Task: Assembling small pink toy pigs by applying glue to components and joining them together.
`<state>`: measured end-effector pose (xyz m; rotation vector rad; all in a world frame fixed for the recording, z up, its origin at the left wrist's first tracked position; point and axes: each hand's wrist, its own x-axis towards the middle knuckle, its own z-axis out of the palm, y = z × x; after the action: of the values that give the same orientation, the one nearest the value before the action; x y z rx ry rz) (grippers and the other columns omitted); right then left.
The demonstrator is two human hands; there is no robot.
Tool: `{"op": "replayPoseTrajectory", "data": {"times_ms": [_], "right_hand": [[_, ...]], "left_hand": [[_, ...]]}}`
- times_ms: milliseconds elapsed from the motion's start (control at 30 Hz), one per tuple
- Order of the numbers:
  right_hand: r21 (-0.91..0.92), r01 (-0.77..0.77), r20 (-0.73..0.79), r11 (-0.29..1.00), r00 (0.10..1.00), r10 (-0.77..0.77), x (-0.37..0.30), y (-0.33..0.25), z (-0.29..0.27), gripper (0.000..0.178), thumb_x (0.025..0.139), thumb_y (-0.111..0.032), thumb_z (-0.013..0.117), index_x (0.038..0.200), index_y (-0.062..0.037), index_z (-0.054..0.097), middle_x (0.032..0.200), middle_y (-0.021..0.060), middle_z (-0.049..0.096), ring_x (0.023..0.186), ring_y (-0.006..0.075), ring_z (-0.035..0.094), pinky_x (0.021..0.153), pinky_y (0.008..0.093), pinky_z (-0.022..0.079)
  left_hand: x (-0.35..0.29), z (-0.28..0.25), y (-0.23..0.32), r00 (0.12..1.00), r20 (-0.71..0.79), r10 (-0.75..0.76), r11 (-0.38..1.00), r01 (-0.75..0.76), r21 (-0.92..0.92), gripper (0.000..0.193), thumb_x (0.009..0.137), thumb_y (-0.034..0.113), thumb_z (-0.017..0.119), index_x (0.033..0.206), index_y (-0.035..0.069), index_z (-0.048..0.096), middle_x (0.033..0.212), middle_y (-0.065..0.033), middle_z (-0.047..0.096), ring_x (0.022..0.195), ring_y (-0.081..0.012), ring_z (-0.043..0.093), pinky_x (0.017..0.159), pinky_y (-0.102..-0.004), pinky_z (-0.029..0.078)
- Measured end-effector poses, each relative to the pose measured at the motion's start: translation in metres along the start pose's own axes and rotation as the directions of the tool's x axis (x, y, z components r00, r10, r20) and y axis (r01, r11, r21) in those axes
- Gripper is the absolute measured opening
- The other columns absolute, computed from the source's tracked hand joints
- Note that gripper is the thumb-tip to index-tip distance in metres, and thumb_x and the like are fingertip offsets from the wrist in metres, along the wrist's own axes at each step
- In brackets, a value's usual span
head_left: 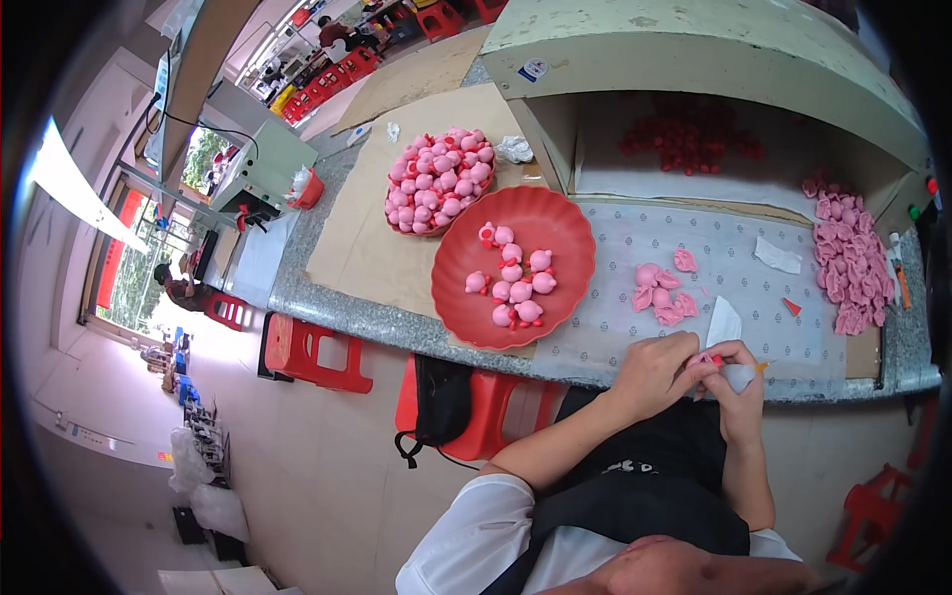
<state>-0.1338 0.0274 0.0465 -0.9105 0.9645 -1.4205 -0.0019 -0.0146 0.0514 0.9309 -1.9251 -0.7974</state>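
Note:
My left hand (656, 375) and my right hand (740, 397) meet over the table's near edge, fingers closed. Between their fingertips is a small pink and red figure (705, 360), mostly hidden by the fingers. A whitish translucent object (739, 376) with an orange-yellow tip is tucked in my right hand; its kind is unclear. Just beyond the hands, several loose pink pieces (662, 295) lie on a patterned sheet (615, 347), near a white paper scrap (725, 321) and a small red piece (791, 307). To the left, a red scalloped dish (451, 288) holds several pink-and-red figures.
Behind the dish, a basket heaped with pink figures (441, 178) stands on brown paper (347, 258). A pale green shelf box (694, 59) shelters red pieces (689, 139). At right lies a pink heap (850, 263) beside pens (898, 268). Red stools (317, 355) stand below.

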Motion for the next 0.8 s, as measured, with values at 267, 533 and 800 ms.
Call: {"op": "replayPoseTrajectory", "data": {"times_ms": [267, 533, 800], "right_hand": [[0.15, -0.098, 0.055, 0.984, 0.994, 0.09, -0.002, 0.006, -0.003, 0.018, 0.067, -0.001, 0.06, 0.081, 0.0016, 0.05, 0.072, 0.007, 0.053, 0.06, 0.0103, 0.05, 0.049, 0.0215, 0.044], [0.174, -0.069, -0.01, 0.982, 0.997, 0.072, -0.007, 0.01, 0.0, 0.018, 0.064, 0.001, 0.061, 0.08, 0.0014, 0.05, 0.07, 0.0063, 0.053, 0.057, 0.0102, 0.05, 0.046, 0.0206, 0.042], [0.184, -0.251, 0.043, 0.95, 0.968, 0.247, 0.013, 0.006, -0.009, 0.02, 0.071, -0.004, 0.057, 0.089, 0.0013, 0.05, 0.072, 0.0048, 0.052, 0.054, 0.0088, 0.049, 0.047, 0.0207, 0.042]], "left_hand": [[0.0, 0.004, -0.009, 0.963, 0.026, 0.267, 0.949, -0.268, 0.165, 0.022, 0.074, 0.017, 0.054, 0.06, 0.004, 0.044, 0.049, -0.008, 0.043, 0.044, -0.0247, 0.045, 0.042, -0.0325, 0.035], [0.001, 0.0, -0.01, 0.952, 0.087, 0.292, 0.945, -0.301, 0.125, 0.021, 0.074, 0.017, 0.053, 0.06, 0.004, 0.045, 0.05, -0.0093, 0.044, 0.045, -0.0251, 0.046, 0.042, -0.0326, 0.035], [0.015, 0.004, -0.02, 0.992, 0.111, -0.058, 0.993, 0.045, 0.109, 0.024, 0.081, 0.016, 0.044, 0.063, 0.001, 0.05, 0.05, -0.0133, 0.046, 0.045, -0.0276, 0.049, 0.043, -0.032, 0.037]]}}
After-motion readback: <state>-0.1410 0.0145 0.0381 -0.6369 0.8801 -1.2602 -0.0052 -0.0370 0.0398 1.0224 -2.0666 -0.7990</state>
